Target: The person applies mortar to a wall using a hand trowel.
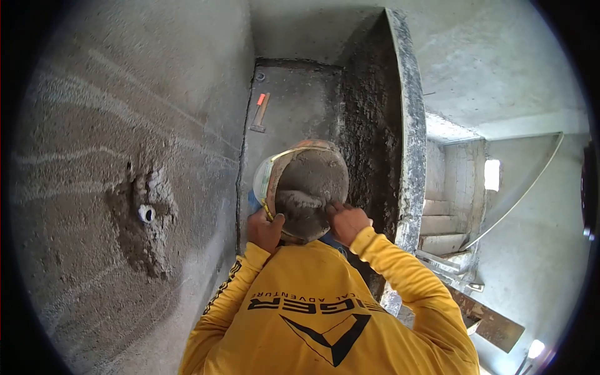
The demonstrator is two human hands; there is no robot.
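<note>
A bucket [267, 172] with grey mortar [311, 178] in it is tilted close to my chest, its opening towards me. My left hand [265, 230] is closed on the bucket's rim at its lower left side. At the lower right edge of the opening is my right hand [347, 222], its fingers curled in at the mortar; whatever is between them is too small to make out. The sleeves of a yellow shirt cover both arms.
A hammer [260, 114] lies on the floor [300, 94] ahead. Rough plastered wall [87, 187] with a white pipe end [147, 214] stands at left. A low wall's edge [409, 125] rises at right, with steps [437, 224] and a board [490, 320] beyond.
</note>
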